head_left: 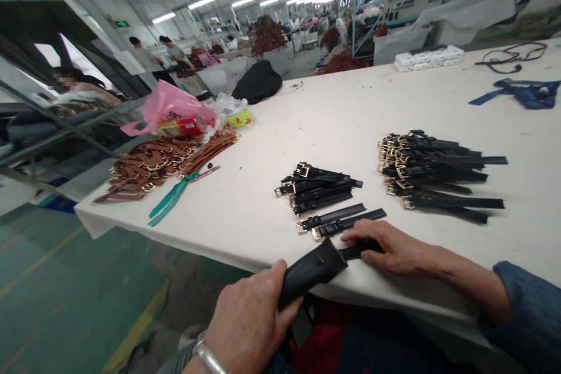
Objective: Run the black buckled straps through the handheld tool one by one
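My left hand [249, 310], with a bracelet at the wrist, is wrapped round a wide black leather-like piece [313, 269] just past the table's front edge. A narrow black strap [353, 251] runs from its far end to my right hand [385, 245], whose fingers are closed on it at the tabletop. How the strap and the wide piece are joined cannot be made out. Two black buckle straps [348, 223] lie side by side just beyond my right hand. Behind them is a small pile of black buckle straps [322, 190] with gold-coloured buckles.
A larger heap of black straps [438, 169] lies to the right. On the left are brown buckle straps [144, 163], scissors [204, 175] with teal cloth strips [169, 204], and a pink bag [175, 105]. Farther back are a black cap-like item [258, 83] and blue cloth [526, 93].
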Tool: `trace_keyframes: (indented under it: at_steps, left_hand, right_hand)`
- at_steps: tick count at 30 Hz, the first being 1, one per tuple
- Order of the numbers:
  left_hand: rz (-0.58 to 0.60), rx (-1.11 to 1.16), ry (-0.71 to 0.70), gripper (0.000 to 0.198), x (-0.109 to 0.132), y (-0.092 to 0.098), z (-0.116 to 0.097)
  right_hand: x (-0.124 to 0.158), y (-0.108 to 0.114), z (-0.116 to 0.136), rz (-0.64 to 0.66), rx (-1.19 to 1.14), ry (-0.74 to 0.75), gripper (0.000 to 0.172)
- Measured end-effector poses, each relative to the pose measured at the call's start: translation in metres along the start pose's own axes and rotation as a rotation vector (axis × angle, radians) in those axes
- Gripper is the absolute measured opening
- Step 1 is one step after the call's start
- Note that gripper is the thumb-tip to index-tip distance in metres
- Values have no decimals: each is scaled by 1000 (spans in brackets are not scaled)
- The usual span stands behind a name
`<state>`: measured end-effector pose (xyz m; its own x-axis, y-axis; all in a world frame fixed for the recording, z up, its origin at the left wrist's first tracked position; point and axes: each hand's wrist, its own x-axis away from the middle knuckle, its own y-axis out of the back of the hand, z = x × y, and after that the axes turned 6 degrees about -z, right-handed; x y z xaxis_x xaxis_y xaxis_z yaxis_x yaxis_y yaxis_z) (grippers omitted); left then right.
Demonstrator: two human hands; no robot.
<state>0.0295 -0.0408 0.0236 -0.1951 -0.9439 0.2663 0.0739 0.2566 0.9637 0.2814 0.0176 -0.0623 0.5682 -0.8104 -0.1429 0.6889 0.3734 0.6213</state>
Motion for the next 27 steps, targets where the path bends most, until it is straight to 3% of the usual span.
trace_keyframes:
  at_steps: [4,8,14,18,22,27]
  left_hand:
    - [-32,15,-25,26,-11,-5,-6]
    - [-41,23,33,33,-8,-4,10]
    - [28,74,129,37,7,8,31]
    - [104,94,103,30,12,14,25]
    - [194,67,126,24,13,18,10]
    - [250,41,118,19,11,21,2]
  right_hand:
    - [0,-3,-2,-30,-34,-98,48]
    - [3,-9,-1,-99,-65,-102,43]
    - [10,-12,4,-155,129,237,26]
    - [14,-13,4,-50,208,335,24]
    - [17,-8,4,39,87,310,25]
    - [17,-4,4,37,-20,246,24]
